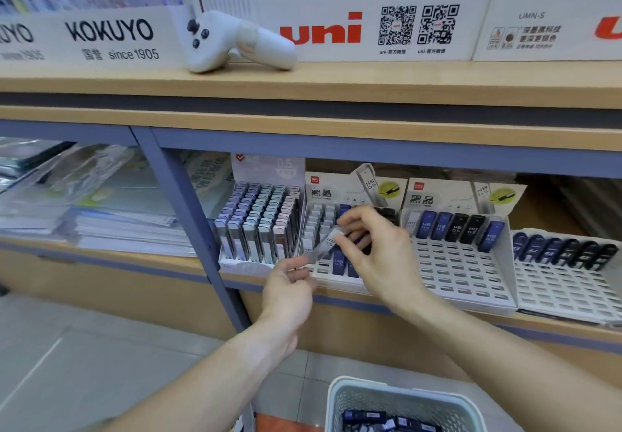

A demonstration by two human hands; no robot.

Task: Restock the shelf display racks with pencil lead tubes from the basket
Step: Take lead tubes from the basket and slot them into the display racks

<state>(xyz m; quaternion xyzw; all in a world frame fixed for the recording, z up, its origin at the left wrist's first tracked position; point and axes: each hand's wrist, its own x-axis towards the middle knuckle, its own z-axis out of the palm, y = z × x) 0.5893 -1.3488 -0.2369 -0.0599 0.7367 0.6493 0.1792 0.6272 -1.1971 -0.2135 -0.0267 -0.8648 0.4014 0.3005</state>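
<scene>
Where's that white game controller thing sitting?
The white controller rests on the top wooden shelf, left of centre, between the KOKUYO sign and the uni sign.

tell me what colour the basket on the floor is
White, or a very pale grey, with perforated mesh walls; the basket shows in the head view, bottom centre, holding dark lead tubes.
</scene>
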